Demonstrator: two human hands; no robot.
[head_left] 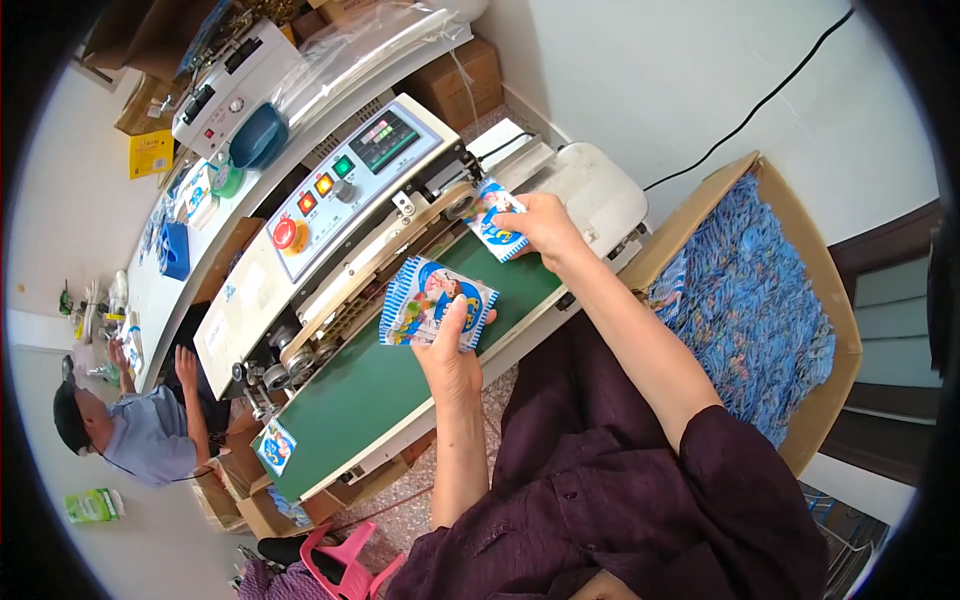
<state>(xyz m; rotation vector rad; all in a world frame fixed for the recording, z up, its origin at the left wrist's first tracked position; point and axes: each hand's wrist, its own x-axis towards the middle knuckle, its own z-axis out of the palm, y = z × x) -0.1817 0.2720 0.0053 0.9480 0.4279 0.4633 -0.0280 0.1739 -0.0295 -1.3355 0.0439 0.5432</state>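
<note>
My left hand is closed on a fanned stack of blue-and-white printed packets, thumb on top, held above the green conveyor belt. Between the fingers of my right hand is a single packet of the same kind. Its upper edge is beside the round roller at the right end of the band sealing machine. Another packet lies at the belt's far left end.
At my right, a large cardboard box is filled with many blue packets. A person works at a white table beyond the machine's left end. A pink plastic stool stands low at the left. A black cable hangs along the wall.
</note>
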